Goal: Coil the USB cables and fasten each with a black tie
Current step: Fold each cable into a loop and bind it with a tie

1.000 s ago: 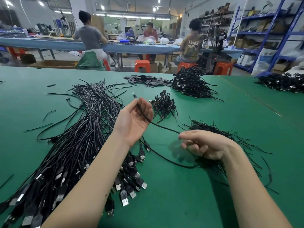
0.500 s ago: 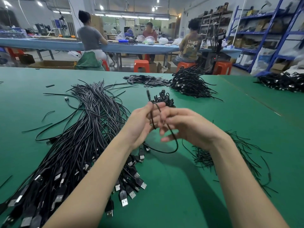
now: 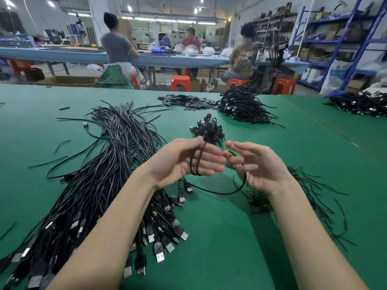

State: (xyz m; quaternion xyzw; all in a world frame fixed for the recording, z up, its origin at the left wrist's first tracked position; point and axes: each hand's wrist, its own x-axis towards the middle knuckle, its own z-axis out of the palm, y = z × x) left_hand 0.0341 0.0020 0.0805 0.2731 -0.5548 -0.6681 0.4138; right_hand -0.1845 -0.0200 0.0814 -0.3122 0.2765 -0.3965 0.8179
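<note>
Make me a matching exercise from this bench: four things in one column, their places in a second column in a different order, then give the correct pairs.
Things
1. cable being coiled
2. big bundle of uncoiled USB cables
3. loose black ties
4. small heap of finished coils

Places
A. on the green table, under the right forearm
B. looped over the left hand, trailing to the right hand
C. on the table just beyond the fingertips
D. on the table, left of the left arm

Pairs: 1-B, 2-D, 3-A, 4-C
</note>
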